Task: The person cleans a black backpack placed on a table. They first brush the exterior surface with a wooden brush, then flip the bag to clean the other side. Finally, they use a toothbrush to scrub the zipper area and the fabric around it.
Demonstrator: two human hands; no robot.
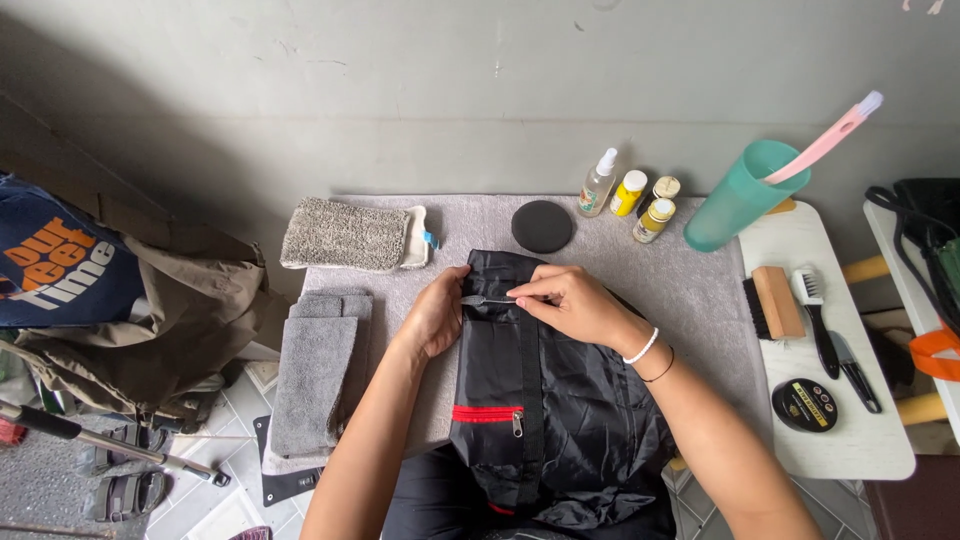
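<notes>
1. ok, i'm looking down at a black nylon bag (560,420) lying on the grey towel-covered table (690,290), its lower end hanging off the near edge towards the lap.
2. left hand (435,315) is pressed on the bag's upper left corner, fingers curled closed over the fabric edge, holding it taut.
3. right hand (570,300) has thumb and forefinger pinched shut on a small silver zipper pull (487,299) near the top of the bag.
4. risk one, as i judge it: loose lining sits right beside the zipper track, so a sideways tug could jam fabric in the slider.
5. risk two: if the left hand's hold slackens, the slippery nylon could bunch and the pinch could slide off the thin pull.
6. risk three: much of the bag overhangs the table, so letting go could see it slip down.
7. lower down there's a red zipper (487,413), closed, with its own pull dangling.
8. the black round tin (541,226) and the small bottles (630,200) stand just beyond the bag; a sharp jerk upward could knock them.
9. folded grey cloths (315,380) lie well clear on the left.
</notes>
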